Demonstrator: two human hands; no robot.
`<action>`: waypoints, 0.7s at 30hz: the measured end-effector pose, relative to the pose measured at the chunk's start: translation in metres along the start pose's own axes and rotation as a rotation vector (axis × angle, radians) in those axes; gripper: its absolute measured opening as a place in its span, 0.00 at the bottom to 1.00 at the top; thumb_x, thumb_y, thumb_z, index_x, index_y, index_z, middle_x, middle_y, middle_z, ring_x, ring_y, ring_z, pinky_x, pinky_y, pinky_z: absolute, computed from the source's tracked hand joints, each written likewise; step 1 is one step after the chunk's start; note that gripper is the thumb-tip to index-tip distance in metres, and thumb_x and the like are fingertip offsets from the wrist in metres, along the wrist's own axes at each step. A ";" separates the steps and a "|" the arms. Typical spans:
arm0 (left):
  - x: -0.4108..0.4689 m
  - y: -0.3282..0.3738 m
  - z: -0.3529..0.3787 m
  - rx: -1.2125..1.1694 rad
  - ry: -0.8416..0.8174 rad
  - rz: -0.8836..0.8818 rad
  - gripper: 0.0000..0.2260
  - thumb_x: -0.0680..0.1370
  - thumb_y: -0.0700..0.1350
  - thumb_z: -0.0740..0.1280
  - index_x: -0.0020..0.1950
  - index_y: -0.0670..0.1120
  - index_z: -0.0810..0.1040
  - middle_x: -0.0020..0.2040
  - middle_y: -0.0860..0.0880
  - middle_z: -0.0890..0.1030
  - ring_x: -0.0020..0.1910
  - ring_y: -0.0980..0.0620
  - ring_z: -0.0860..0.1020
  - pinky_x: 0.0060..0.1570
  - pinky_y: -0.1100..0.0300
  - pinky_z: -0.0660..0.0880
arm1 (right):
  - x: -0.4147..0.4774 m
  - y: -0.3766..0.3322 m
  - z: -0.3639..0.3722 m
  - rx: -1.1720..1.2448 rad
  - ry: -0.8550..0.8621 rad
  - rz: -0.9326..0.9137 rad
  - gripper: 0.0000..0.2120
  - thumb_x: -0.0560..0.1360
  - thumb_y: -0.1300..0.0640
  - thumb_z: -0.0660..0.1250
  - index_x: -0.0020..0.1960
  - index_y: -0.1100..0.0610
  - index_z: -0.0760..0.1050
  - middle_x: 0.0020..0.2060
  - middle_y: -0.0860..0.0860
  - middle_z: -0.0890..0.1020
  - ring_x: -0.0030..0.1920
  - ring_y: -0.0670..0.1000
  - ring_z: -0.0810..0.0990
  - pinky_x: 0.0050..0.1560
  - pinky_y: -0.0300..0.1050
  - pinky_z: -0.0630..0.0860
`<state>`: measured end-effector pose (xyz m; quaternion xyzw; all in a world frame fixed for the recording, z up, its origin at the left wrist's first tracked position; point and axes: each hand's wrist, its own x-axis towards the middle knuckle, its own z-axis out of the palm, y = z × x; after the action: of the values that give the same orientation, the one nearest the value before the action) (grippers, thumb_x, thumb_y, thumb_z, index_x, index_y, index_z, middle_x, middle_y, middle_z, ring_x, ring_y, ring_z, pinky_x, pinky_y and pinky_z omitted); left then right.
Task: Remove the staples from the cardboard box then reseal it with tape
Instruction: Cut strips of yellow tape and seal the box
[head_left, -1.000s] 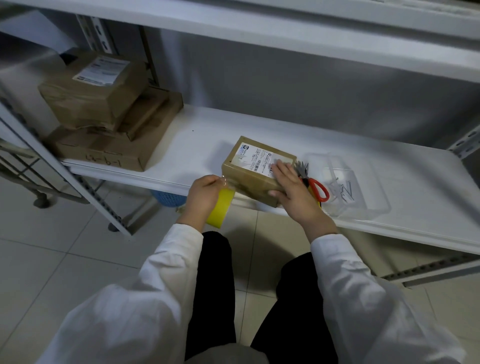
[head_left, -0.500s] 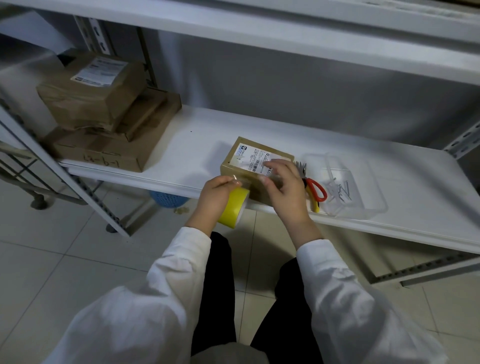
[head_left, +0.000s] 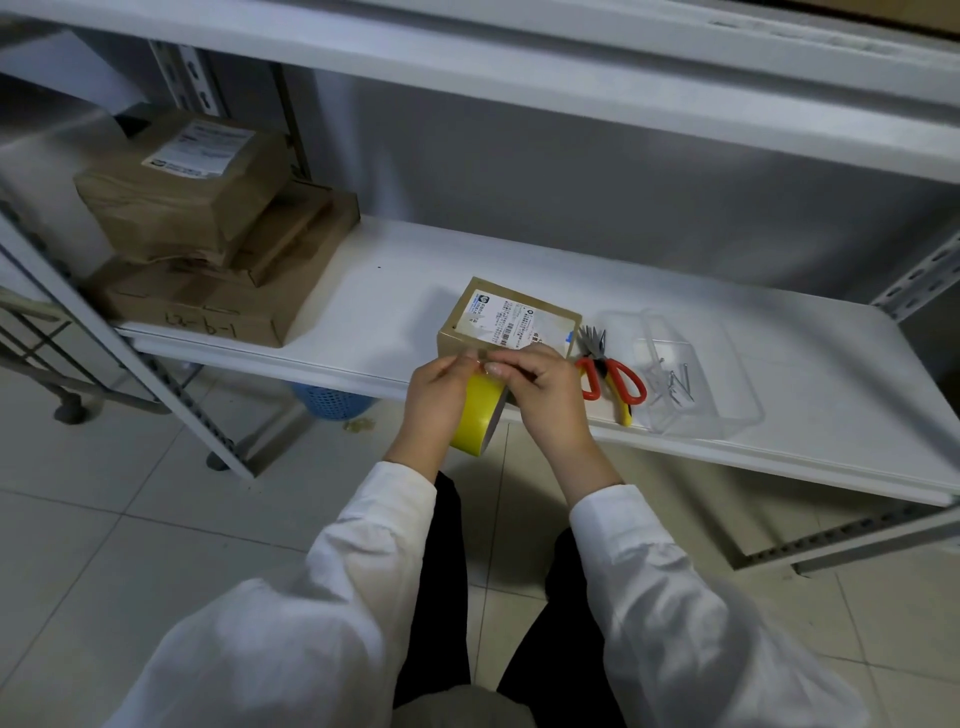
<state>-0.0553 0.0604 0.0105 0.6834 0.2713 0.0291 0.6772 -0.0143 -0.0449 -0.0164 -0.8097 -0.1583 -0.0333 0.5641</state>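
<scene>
Your left hand (head_left: 439, 395) grips the yellow roll of tape (head_left: 480, 413) from the left, fingers curled round its rim, holding it on edge just off the front lip of the white metal shelf (head_left: 805, 374). Your right hand (head_left: 545, 395) meets it from the other side, thumb and forefinger pinching at the top of the roll, close against your left fingertips. The small brown cardboard box (head_left: 511, 317) with a white shipping label sits on the shelf directly behind both hands (whether your knuckles touch it cannot be told). Just right of it lie red-handled pliers (head_left: 610, 374), then a clear plastic tray (head_left: 727, 410) holding a few metal pins. Larger brown cardboard boxes (head_left: 208, 249) are stacked at the shelf's left end.
</scene>
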 end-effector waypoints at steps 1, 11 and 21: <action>0.000 -0.001 0.000 -0.001 0.010 0.006 0.07 0.80 0.48 0.61 0.47 0.47 0.76 0.46 0.46 0.77 0.45 0.47 0.75 0.46 0.58 0.70 | 0.000 -0.001 0.000 0.019 0.001 0.006 0.09 0.72 0.66 0.70 0.50 0.59 0.82 0.41 0.49 0.79 0.48 0.52 0.78 0.53 0.46 0.74; 0.000 -0.008 0.005 -0.058 0.105 0.057 0.14 0.78 0.44 0.63 0.32 0.50 0.75 0.33 0.49 0.76 0.38 0.49 0.73 0.43 0.57 0.69 | -0.005 -0.007 0.000 0.140 0.009 0.115 0.05 0.72 0.66 0.69 0.47 0.61 0.82 0.43 0.55 0.82 0.47 0.50 0.79 0.52 0.41 0.75; 0.001 -0.015 0.009 -0.037 0.032 0.127 0.07 0.79 0.45 0.64 0.41 0.48 0.78 0.39 0.49 0.79 0.41 0.52 0.75 0.43 0.61 0.72 | -0.001 -0.002 0.006 -0.198 0.033 0.005 0.03 0.73 0.66 0.66 0.43 0.61 0.79 0.39 0.49 0.77 0.47 0.55 0.76 0.49 0.50 0.72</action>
<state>-0.0561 0.0517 -0.0050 0.6859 0.2374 0.0882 0.6822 -0.0168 -0.0394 -0.0170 -0.8612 -0.1428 -0.0610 0.4839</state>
